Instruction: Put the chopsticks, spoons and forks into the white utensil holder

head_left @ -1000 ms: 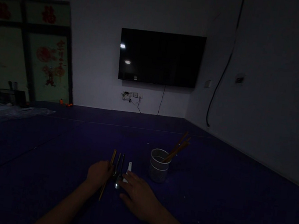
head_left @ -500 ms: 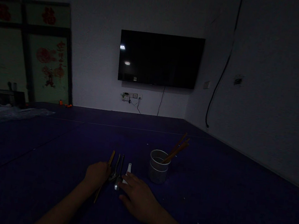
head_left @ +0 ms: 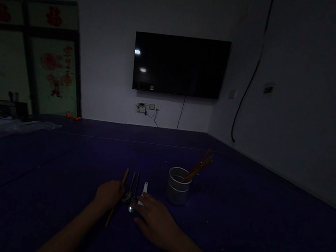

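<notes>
The room is dim. My left hand (head_left: 109, 196) is closed around wooden chopsticks (head_left: 124, 176) that lie on the dark blue surface (head_left: 236, 219). Just to their right lie two metal spoons (head_left: 133, 192) and a white utensil (head_left: 145, 188). My right hand (head_left: 154, 220) rests flat, fingers spread, over the white utensil's near end and beside the spoons. A small metal cup (head_left: 178, 186) stands to the right, with more chopsticks (head_left: 200, 166) leaning out of it.
A black TV (head_left: 179, 65) hangs on the far wall above power sockets (head_left: 147, 107). Clear plastic sheeting (head_left: 2, 125) lies at the left edge. A glass door with red decorations (head_left: 55, 72) stands at the back left. A black cable (head_left: 249, 83) runs down the right wall.
My left hand has shifted the chopsticks slightly; their near end now points more to the left. My right hand has stayed almost still.
</notes>
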`<state>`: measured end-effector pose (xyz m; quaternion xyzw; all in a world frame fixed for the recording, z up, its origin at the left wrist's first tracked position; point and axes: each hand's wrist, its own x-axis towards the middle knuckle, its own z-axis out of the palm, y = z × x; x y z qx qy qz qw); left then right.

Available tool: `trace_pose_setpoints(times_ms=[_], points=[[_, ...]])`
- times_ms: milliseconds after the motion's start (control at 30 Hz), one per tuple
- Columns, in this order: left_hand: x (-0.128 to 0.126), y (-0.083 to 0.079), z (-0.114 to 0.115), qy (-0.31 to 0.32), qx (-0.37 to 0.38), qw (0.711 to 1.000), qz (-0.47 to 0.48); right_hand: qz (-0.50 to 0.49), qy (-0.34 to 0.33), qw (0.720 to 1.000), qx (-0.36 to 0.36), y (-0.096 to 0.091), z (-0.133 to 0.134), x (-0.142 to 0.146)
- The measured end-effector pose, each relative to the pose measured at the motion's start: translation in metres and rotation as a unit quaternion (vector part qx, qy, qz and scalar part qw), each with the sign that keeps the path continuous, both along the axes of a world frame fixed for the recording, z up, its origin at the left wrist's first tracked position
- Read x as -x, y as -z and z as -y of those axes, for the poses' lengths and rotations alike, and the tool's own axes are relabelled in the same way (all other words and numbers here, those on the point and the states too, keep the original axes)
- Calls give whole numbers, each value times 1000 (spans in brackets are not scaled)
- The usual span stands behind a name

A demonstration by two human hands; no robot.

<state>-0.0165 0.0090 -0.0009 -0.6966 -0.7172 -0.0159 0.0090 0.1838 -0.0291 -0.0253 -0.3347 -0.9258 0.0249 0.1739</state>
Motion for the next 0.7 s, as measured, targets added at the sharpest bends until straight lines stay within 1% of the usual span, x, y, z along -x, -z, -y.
trace_pose_setpoints(times_ms=[300, 700], points=[[1, -1, 2, 1, -1, 1000, -8, -7, -1, 1000, -18, 3, -1, 1], [1, -3, 4, 9, 4, 1000, -11, 0, 0, 1000, -21, -4, 4, 4]])
